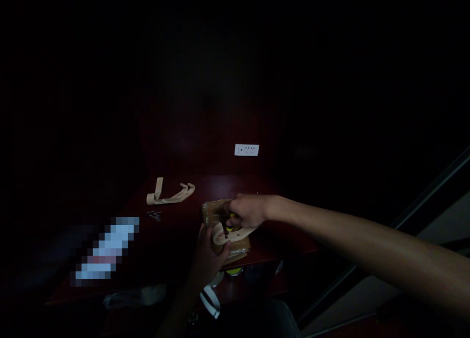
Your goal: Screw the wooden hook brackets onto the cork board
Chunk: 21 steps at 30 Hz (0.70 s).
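My right hand (245, 210) is closed round a small yellow-handled tool (229, 226), its dark tip pointing down at a cream curved bracket (221, 238). The bracket lies over a brown block in clear wrapping (240, 246), and part of it runs under my right hand. My left hand (211, 251) grips the bracket's rounded end from the left, with the thumb at its near side. A similar cream bracket (172, 200) lies on the dark red table (183, 230) to the left, with several thin screws or nails (155, 215) beside it.
A white socket panel (246, 150) is on the wall behind the table. At the left is a blurred-out bright object (108, 250). Below the table's front edge are a yellow round item (234, 271), a white strap (210, 302) and a clear plastic item (135, 296).
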Available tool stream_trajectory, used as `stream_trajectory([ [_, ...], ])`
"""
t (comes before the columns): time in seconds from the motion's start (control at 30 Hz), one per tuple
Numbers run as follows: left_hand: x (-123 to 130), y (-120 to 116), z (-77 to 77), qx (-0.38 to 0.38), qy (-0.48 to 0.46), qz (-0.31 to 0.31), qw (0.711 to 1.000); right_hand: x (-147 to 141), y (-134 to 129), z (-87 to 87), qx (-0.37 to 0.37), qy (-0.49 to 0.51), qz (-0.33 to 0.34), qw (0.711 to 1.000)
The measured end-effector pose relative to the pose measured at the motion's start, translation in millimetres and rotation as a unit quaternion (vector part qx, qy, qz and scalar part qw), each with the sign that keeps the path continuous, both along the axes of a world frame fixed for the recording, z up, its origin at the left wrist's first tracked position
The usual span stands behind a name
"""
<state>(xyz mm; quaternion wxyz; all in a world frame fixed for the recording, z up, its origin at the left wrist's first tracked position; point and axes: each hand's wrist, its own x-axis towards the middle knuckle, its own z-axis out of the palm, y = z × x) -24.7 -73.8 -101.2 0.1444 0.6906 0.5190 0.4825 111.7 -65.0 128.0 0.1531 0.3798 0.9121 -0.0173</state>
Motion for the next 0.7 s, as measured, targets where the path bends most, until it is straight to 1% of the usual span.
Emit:
stream_trajectory([
  [0.1, -1, -1, -1.1, 0.011, 0.003, -0.002, 1.0, -3, 1, -4.2, 0.013, -0.013, -0.017, 1.0],
  [0.2, -2, -2, -0.4, 0.029, 0.004, -0.011, 1.0, -2, -5, -5.6, 0.031, -0.005, -0.03, 0.999],
  [0.37, -3, -8, 4.5, 0.089, 0.011, -0.046, 0.995, 18, -27, 1.6, 0.048, 0.05, -0.032, 0.997],
  [0.47, -2, -12, 10.0, 0.126, 0.02, -0.048, 0.991, 34, -39, 4.4, 0.048, 0.087, -0.045, 0.994],
  [0.6, -1, -17, 16.8, 0.18, 0.036, -0.055, 0.982, 47, -49, -0.5, 0.045, 0.125, -0.051, 0.99],
  [0.7, 0, -19, 18.4, 0.214, 0.036, -0.06, 0.974, 48, -53, -6.4, 0.034, 0.117, -0.051, 0.991],
])
